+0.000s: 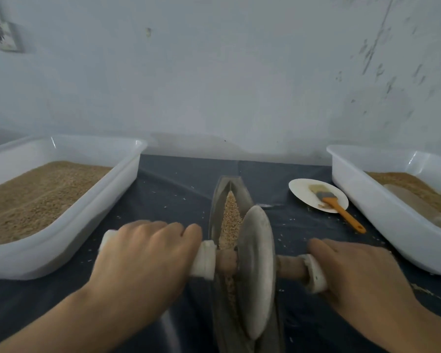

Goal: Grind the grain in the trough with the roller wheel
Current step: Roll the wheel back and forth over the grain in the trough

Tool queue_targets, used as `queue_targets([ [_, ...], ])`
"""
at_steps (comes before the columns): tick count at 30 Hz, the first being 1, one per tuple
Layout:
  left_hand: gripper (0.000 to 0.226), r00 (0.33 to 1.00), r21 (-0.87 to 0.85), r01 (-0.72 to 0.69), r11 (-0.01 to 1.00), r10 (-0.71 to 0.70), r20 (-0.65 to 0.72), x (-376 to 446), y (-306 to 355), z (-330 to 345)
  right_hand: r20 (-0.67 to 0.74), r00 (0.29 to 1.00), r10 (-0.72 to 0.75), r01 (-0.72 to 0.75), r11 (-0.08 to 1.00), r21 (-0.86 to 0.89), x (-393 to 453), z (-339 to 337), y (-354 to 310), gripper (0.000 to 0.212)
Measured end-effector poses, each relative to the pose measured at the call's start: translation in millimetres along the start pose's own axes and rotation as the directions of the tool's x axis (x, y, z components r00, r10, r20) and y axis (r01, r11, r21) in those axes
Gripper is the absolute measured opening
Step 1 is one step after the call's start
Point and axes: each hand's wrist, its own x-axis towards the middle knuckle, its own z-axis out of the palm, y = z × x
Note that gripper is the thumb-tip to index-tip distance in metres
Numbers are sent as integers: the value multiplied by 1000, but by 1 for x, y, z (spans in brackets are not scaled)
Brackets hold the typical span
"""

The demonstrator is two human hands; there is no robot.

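The main risk lies in uneven pressure: the left hand is curled over the white left handle, and if it bears down harder than its partner the roller wheel would likely tip sideways and ride up the wall of the trough, pushing grain over the rim onto the dark sheet covering the worktop, where a few kernels already lie scattered. Just left of that grip, and near enough for a swinging forearm to knock, sits the left tub, heaped with grain. The wheel stands upright between the two grips, its edge down in the trough, which runs away from the person; most of the visible grain lies beyond the wheel toward the trough's far tip, with a thin strip nearer the body, so short strokes would probably leave the far end coarse. The right hand closes round the right handle, its fingers hidden underneath, so I cannot tell how firm that hold is; a slip there would jerk the axle. Beyond and right of this grip a paper plate carries an orange-handled brush, and further right stands the right tub, also within reach of a stray elbow.
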Motion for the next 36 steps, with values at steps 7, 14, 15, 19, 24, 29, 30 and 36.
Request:
queue_targets([
  [7, 23, 963, 105, 229, 968, -241, 122, 94, -41, 85, -112, 984, 141, -161, 967, -195, 107, 44, 15, 31],
  [14, 23, 941, 36, 301, 953, -303, 148, 69, -31, 82, -50, 997, 55, -63, 983, -171, 104, 29, 14, 37],
  [15, 27, 945, 29, 283, 959, -284, 164, 53, -26, 72, -32, 999, 9, -15, 983, -181, 86, 23, 11, 41],
  [19, 58, 985, 91, 58, 994, -72, 159, 5, -10, 11, -113, 986, -120, 114, 992, -59, 22, -10, 5, 57],
  [24, 61, 973, 26, 43, 999, -48, 226, 6, -7, 2, -36, 995, -88, 88, 996, 2, 13, -5, 8, 55],
  [29, 25, 964, 158, 218, 963, -238, 121, 67, -26, 68, -117, 987, 114, -132, 979, -158, 91, 48, 14, 38],
  [30, 20, 960, 153, 238, 959, -257, 115, 82, -32, 76, -131, 980, 150, -171, 972, -161, 107, 53, 16, 32],
  [36, 17, 958, 92, 230, 969, -242, 155, 86, -37, 76, -68, 986, 150, -157, 981, -115, 107, 42, 16, 31],
])
